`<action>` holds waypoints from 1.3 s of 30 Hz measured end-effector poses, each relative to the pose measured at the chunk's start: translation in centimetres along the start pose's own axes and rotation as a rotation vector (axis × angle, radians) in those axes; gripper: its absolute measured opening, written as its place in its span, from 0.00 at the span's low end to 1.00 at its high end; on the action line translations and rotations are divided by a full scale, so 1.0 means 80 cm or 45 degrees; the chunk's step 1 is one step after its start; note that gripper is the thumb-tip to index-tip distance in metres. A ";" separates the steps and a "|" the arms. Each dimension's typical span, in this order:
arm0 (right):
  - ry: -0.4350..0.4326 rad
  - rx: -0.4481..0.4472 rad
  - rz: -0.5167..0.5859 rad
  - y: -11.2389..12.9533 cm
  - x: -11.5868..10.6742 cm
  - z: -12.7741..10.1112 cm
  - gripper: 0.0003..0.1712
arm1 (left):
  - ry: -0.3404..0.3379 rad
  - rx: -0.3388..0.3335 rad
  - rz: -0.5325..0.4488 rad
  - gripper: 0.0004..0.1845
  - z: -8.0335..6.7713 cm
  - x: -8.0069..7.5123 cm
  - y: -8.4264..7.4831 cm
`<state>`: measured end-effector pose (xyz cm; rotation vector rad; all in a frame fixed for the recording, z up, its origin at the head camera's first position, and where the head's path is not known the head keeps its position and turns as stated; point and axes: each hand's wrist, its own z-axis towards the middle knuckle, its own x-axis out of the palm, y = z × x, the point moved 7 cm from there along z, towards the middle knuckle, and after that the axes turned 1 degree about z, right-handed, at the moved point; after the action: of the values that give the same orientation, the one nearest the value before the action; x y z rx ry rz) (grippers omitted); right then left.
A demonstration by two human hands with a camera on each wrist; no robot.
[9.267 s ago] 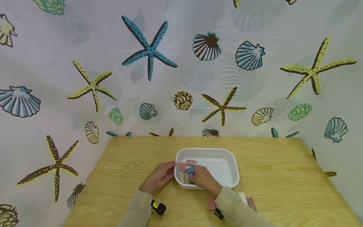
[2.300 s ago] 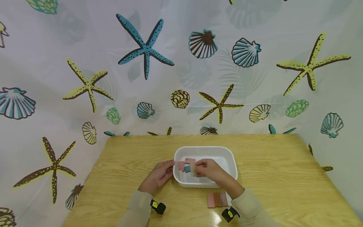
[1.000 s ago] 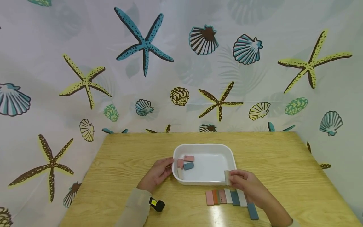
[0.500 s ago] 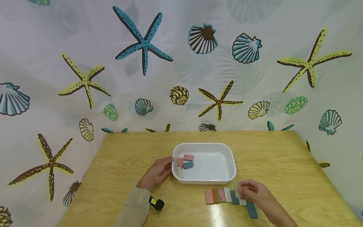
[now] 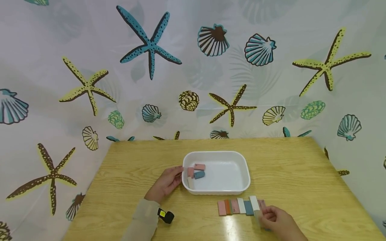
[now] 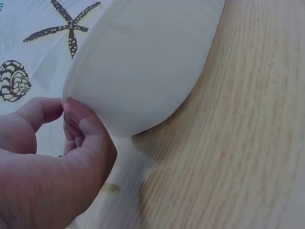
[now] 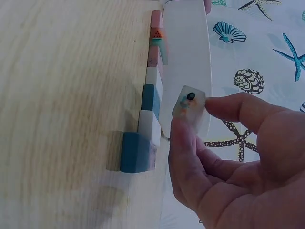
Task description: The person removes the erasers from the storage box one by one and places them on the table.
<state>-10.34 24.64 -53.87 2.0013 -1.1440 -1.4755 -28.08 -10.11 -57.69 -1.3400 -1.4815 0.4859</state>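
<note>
My left hand (image 5: 165, 183) pinches the left rim of a white plastic tub (image 5: 217, 192); the left wrist view shows thumb and fingers on the tub's edge (image 6: 138, 71). Between thumb and fingers, my right hand (image 5: 278, 222) holds a pale, translucent eraser (image 7: 189, 106) with a small dark dot and orange marks printed on its end. It is over the right end of a row of erasers on the table: pink (image 5: 221, 208), orange and green (image 5: 228, 207), white (image 5: 241, 206), blue (image 5: 248, 208) and others. A blue eraser (image 7: 136, 152) lies at the row's near end.
Inside the tub's left end lie two pink erasers (image 5: 199, 166), a blue eraser (image 5: 199, 174) and a cream one (image 5: 189, 182). The wooden table (image 5: 144, 154) meets a shell-and-starfish printed curtain (image 5: 181, 67) at the back and sides.
My right hand has lifted the pale eraser out of the tub and carried it right and nearer, to the row. Earlier a blue eraser left the tub. My left hand stays at the rim.
</note>
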 end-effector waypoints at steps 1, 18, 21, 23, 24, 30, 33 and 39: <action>-0.019 -0.003 -0.032 0.000 0.001 -0.001 0.23 | 0.004 0.001 0.003 0.22 -0.001 0.000 -0.001; -0.114 -0.135 -0.285 0.011 0.021 -0.008 0.17 | 0.001 0.016 0.010 0.22 0.001 -0.001 -0.003; -0.137 -0.131 -0.298 0.014 0.023 -0.010 0.16 | -0.003 0.019 0.004 0.22 0.001 0.000 -0.003; -0.147 -0.127 -0.308 0.015 0.024 -0.011 0.14 | -0.003 0.021 0.007 0.22 0.001 0.000 -0.003; -0.153 -0.130 -0.315 0.016 0.025 -0.012 0.13 | -0.002 0.020 0.008 0.22 0.001 0.001 -0.003; -0.160 -0.136 -0.345 0.017 0.028 -0.013 0.12 | 0.006 0.017 -0.006 0.22 0.000 0.001 -0.003; -0.147 -0.112 -0.355 0.017 0.030 -0.014 0.12 | 0.010 0.021 -0.018 0.22 -0.001 0.001 -0.003; -0.138 -0.113 -0.446 0.021 0.032 -0.015 0.13 | 0.022 0.024 -0.009 0.23 -0.003 0.003 -0.002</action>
<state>-9.55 21.47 -53.73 2.1614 -0.7763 -1.7891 -27.90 -10.01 -57.33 -1.3207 -1.4636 0.4814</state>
